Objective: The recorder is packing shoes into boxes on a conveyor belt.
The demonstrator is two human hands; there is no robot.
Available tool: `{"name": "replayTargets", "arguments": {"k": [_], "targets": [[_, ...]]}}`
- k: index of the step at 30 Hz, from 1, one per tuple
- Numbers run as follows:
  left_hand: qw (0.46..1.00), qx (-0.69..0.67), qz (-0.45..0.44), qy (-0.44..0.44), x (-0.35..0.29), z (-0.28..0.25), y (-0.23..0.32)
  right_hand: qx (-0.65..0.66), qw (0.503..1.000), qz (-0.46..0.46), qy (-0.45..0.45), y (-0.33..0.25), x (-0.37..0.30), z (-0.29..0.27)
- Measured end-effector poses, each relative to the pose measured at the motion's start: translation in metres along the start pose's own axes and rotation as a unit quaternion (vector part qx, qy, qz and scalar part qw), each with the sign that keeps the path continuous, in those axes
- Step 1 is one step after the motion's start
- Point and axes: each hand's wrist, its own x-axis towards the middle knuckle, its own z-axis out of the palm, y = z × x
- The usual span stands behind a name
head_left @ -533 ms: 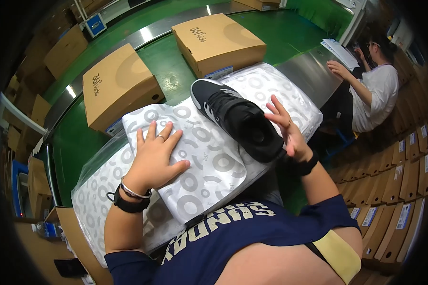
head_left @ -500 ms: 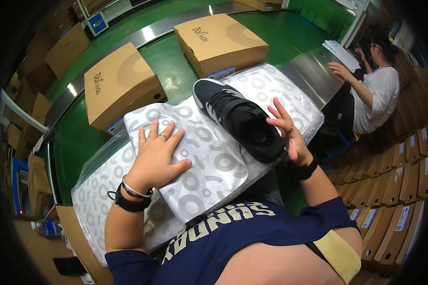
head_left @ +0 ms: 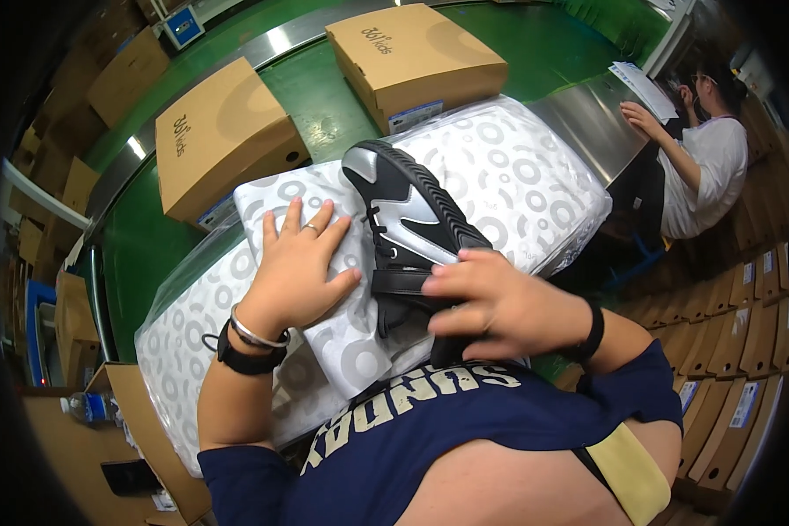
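A black sneaker [head_left: 408, 206] with silver side panels lies tipped on its side, its ridged sole turned to the right and its toe pointing away from me. Beneath it is white wrapping paper [head_left: 359, 351] printed with grey rings. My left hand [head_left: 300, 263] rests flat on that paper to the left of the sneaker, fingers spread, holding nothing. My right hand [head_left: 513, 302] is over the heel end, its fingers apart and slightly blurred; its fingertips touch or nearly touch the shoe. The hand hides part of the heel.
A thick plastic-covered paper stack [head_left: 535, 167] lies under the work. Beyond stand two brown shoeboxes [head_left: 223, 145] on a green conveyor belt [head_left: 323, 131]. A seated person [head_left: 701, 171] holds papers at far right. Many boxes [head_left: 719, 342] line the right; a bottle [head_left: 88, 406] stands at left.
The sneaker has rolled from upright onto its side, showing its sole to the right. My right hand has come over from beside it to its heel. My left hand stays on the paper.
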Motion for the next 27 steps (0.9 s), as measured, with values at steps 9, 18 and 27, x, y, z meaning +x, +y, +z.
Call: {"name": "replayTargets", "arguments": {"k": [9,18,27], "targets": [[0.999,-0.045,0.001,0.012,-0.002,-0.004,0.001,-0.284,0.785,0.492,0.248,0.154,-0.118,0.01],[1.0,-0.016,0.013,0.007,0.0,-0.005,-0.001,-0.329,0.761,0.5,0.248,0.132,-0.076,-0.02],[0.575,-0.8,-0.138,0.096,-0.01,-0.068,0.009,-0.373,0.875,-0.278,0.136,-0.029,0.028,-0.007]]}}
